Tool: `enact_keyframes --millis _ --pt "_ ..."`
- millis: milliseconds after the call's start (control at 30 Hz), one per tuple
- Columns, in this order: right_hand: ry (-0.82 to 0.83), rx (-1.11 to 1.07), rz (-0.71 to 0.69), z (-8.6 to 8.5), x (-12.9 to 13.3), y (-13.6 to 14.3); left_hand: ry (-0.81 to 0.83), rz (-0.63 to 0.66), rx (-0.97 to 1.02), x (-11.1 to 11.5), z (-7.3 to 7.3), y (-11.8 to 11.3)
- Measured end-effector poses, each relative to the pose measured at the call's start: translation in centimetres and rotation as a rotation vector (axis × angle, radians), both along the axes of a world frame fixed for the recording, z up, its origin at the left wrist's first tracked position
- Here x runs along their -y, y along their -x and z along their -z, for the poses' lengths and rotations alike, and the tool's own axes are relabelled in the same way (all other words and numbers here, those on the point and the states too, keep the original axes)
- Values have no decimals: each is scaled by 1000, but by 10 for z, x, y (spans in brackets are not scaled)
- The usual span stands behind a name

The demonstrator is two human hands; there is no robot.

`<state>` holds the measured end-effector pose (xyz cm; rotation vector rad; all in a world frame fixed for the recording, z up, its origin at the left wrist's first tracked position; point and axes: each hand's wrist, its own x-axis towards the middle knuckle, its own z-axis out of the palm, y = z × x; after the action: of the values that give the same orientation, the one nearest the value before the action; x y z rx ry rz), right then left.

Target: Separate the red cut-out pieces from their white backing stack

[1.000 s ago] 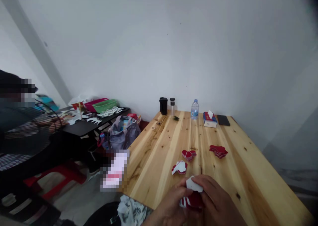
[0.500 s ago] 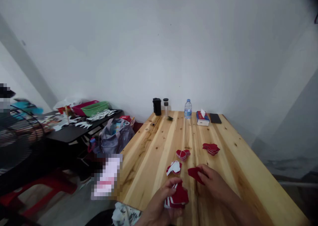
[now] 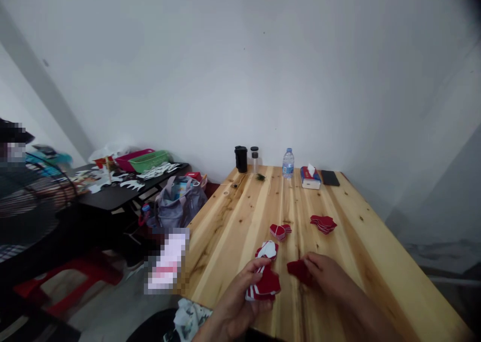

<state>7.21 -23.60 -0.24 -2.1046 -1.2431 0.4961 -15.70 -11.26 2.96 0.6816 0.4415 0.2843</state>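
Note:
My left hand (image 3: 242,294) grips a stack of red cut pieces (image 3: 267,282) with white edges, thumb on top and fingers beneath, above the near part of the table. Between the thumb and fingers of my right hand (image 3: 326,277) is a single dark red piece (image 3: 298,271), apart from the stack. Just beyond my left hand lies a red and white pile (image 3: 267,250), partly hidden by it. Farther off are a small red bundle with a white band (image 3: 280,231) and another stack of red pieces (image 3: 323,224). Whether the pieces are felt or card I cannot tell.
On the wooden table (image 3: 225,232) stand a black cup (image 3: 241,159), a clear jar (image 3: 255,160), a water bottle (image 3: 288,163), a tissue pack (image 3: 310,177) and a dark flat object (image 3: 330,178). To the left are a black table (image 3: 108,198), a bag (image 3: 180,204), a fan (image 3: 33,202) and a person.
My left hand with the stack now overlaps the red and white pile. My right hand still holds its piece, slightly lower and turned. The whole view has shifted a little.

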Motion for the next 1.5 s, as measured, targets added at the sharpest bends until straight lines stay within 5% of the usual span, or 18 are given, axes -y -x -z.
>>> enact_keyframes --millis 133,233,433,600,900,1300,1500 --pt "18 74 26 -10 6 -6 -22 4 1 2 0 -2" --pt "-151 153 146 -21 19 11 -84 -34 2 8 0 -2" --pt "-601 417 -238 -21 33 72 -114 -54 83 24 6 -8" --pt "-758 595 -228 -11 29 85 -69 -46 51 31 12 -10" --pt "-733 731 -217 -15 29 83 -100 -38 42 35 3 -8" --pt "-729 819 -219 -20 30 80 -117 -6 57 33 8 -17" --pt "-618 502 15 -14 46 70 -135 18 91 36 4 -23"
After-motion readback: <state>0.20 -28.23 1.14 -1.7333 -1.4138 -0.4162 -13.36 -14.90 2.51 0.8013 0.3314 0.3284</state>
